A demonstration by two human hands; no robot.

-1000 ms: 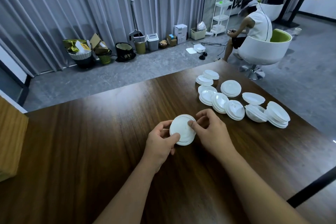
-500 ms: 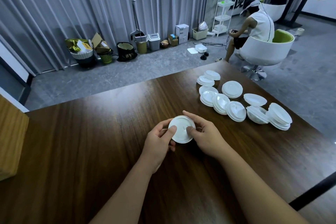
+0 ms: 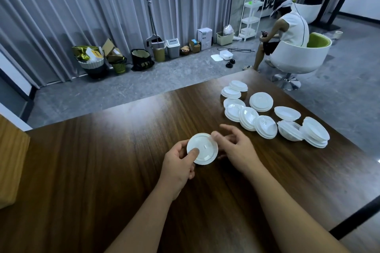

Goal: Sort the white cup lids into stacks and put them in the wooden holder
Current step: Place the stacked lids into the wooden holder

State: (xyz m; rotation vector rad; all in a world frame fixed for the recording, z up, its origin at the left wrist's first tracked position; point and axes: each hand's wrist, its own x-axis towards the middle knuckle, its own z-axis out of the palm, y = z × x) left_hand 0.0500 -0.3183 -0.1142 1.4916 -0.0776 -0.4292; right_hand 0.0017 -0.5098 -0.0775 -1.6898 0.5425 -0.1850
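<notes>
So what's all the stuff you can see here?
held lids: small stack, white, pinched in the left grip
loose lids: many, white, overlapping piles on the table's far right
table: one, dark brown wood
wooden block: one, light wood, left edge
bins and boxes: several, mixed colours, along the grey curtain
shelf rack: one, white, back wall
seated person: one, in a white and green chair
left grip: holds the lids
right grip: fingers loosely bent beside the lids
</notes>
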